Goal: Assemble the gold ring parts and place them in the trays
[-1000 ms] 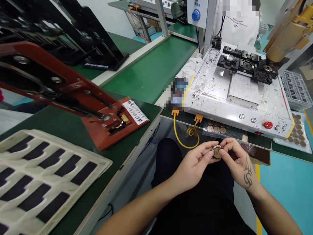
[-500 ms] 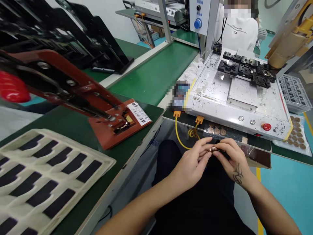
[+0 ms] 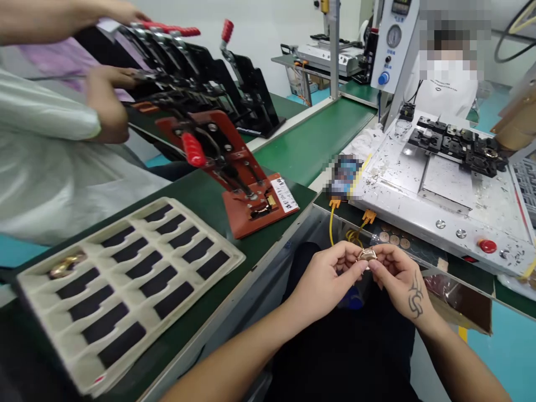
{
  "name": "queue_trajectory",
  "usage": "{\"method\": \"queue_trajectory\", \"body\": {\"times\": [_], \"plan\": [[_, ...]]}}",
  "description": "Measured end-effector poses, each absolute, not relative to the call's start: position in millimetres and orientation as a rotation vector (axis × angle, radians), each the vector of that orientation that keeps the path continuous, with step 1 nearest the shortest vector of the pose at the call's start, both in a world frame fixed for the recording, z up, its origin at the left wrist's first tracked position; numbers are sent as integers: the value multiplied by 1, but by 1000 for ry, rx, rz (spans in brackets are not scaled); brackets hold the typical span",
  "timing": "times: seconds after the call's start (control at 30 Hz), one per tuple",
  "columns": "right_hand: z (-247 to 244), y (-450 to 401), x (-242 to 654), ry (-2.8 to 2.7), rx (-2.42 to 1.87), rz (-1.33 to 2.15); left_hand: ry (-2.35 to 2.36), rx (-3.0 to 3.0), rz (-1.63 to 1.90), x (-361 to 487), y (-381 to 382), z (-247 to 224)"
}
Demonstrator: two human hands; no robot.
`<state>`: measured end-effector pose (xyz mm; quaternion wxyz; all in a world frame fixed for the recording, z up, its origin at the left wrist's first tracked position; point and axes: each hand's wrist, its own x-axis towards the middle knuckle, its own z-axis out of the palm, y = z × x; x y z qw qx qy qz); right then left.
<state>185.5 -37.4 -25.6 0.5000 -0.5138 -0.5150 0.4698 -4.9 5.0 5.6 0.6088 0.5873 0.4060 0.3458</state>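
Pinches a small round metal piece [image 3: 367, 255] between the fingertips of the left hand [image 3: 333, 273] and the right hand [image 3: 397, 274], right of the frame's centre and below mid-height. Sets both thumbs close together at its near edge, other fingers curled behind. Has at lower left a pale tray [image 3: 120, 282] of dark-lined compartments, with a gold-coloured piece [image 3: 67, 266] in its leftmost one. Has near centre a red-brown clamp [image 3: 238, 216] with a red handle [image 3: 193, 149]. Faces, at right, a white machine [image 3: 402, 196] bearing black blocks [image 3: 456, 139]. Shares the upper left with another person's arms [image 3: 50, 22], hands near black clamps [image 3: 209, 72].
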Motion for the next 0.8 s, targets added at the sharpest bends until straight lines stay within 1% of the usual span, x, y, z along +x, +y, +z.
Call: {"method": "queue_trajectory", "body": {"times": [0.1, 0.23, 0.3, 0.37, 0.47, 0.5, 0.6, 0.67, 0.8], "plan": [[-22, -26, 187, -1589, -1108, 1020, 962, 1370, 807, -15, 4, 11], [-7, -3, 183, -2107, -904, 659, 1015, 1467, 846, -35, 2, 20], [1, 12, 176, -2196, -844, 536, 1044, 1645, 856, -52, 8, 34], [7, 28, 166, -2193, -812, 493, 1098, 1921, 992, -76, 25, 54], [12, 52, 150, -2101, -813, 523, 1163, 2429, 1418, -116, 66, 87], [14, 58, 145, -2060, -816, 553, 1130, 2607, 1460, -129, 81, 95], [19, 74, 132, -1955, -818, 688, 936, 2974, 1290, -151, 114, 111], [21, 83, 124, -1913, -821, 773, 901, 2970, 1320, -153, 128, 122], [18, 107, 105, -1898, -849, 863, 1063, 2512, 1800, -158, 157, 163]]}}
